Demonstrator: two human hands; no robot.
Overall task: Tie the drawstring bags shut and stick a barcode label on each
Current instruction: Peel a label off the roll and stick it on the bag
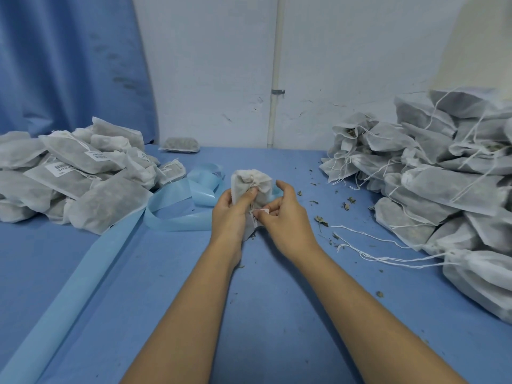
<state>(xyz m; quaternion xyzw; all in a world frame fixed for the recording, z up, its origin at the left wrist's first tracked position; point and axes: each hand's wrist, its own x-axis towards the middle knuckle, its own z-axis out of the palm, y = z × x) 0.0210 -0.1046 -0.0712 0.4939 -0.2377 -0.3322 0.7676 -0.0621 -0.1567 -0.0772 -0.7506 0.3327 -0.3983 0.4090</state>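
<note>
A white drawstring bag (250,180), its neck gathered and tied, stands upright above the blue table (263,286) in the middle of the view. My left hand (231,214) grips its left side, thumb across the front. My right hand (282,217) pinches a white barcode label (256,217) against the bag's lower front, index finger raised. The bag's lower part is hidden behind both hands.
A heap of labelled bags (72,173) lies at the left, a taller heap of unlabelled bags (443,173) with loose strings at the right. Pale blue backing ribbon (177,214) curls left of my hands. One bag (180,144) lies by the wall. Dried leaf bits (321,220) are scattered about.
</note>
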